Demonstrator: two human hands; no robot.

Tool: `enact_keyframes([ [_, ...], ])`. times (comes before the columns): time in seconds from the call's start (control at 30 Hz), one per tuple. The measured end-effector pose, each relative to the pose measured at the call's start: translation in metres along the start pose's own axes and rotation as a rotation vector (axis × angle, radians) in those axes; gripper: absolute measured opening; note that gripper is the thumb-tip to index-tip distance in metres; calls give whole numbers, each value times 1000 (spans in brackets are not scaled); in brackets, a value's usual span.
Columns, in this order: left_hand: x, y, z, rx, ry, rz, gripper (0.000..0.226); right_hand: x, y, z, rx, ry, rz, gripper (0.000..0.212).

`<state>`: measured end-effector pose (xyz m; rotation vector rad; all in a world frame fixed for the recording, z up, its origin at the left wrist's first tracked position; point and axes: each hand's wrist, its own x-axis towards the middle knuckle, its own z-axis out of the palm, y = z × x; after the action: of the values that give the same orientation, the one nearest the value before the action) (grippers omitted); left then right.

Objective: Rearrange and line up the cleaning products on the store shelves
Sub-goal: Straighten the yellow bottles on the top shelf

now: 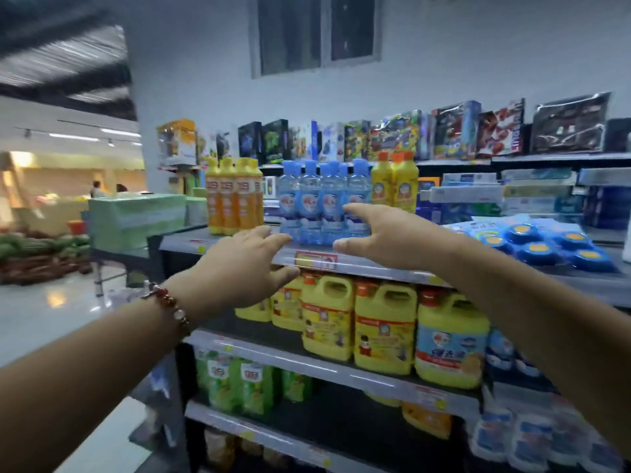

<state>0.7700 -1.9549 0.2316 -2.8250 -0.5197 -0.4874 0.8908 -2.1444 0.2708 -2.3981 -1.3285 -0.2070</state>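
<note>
A: What does the head view show of the room?

B: A shop aisle with a glossy pale floor (37,312), a white wall (444,56) and a dark window (316,30). Grey shelves (372,266) run along it.

A: And the products?

B: Blue bottles (322,199) stand on the top shelf between orange bottles (234,196) and yellow bottles (394,186). Yellow jugs (384,327) sit one shelf down.

A: The hands?

B: Left hand (239,264) and right hand (386,233) are both spread, holding nothing, just before the blue bottles.
</note>
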Motion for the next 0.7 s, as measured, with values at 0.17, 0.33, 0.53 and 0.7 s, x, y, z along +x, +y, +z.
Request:
enact_keyframes([
  [0.17,-7,-69,-18,5,-15,-110,73,53,-56,6,-99,-50,-90,78],
  [0.33,0,-120,-19,20,-40,-183,71,104,-85,21,-143,-102,-135,82],
  [0.53,47,-167,-5,75,-46,-182,72,172,-88,39,-170,-98,-177,82],
  [0.7,120,-203,16,112,4,-97,72,248,-69,53,-246,-59,-172,85],
])
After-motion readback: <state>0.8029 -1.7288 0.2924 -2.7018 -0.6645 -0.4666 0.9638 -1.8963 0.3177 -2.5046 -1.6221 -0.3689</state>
